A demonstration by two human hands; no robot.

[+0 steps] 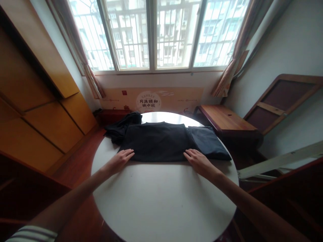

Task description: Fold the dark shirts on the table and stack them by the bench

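Observation:
A black shirt (pixel 158 143) lies folded into a wide rectangle on the round white table (pixel 164 201), its neckline at the far edge. At its near left corner, my left hand (pixel 124 156) is closed on the cloth, fingers pointing inward. My right hand (pixel 196 158) grips the near right corner in the same way. Both thumbs are mostly hidden. Immediately to the right rests a flat, folded dark navy garment (pixel 209 143). A crumpled black garment (pixel 123 127) is heaped at the left, touching the shirt and reaching over the table's edge.
Beyond the table are a barred window (pixel 151 37) and a printed banner (pixel 151 99) below it. A wooden side table (pixel 227 117) stands at the far right, with a wood-framed panel (pixel 282 101) leaning by the wall. Yellow-brown cabinets (pixel 52 134) line the left.

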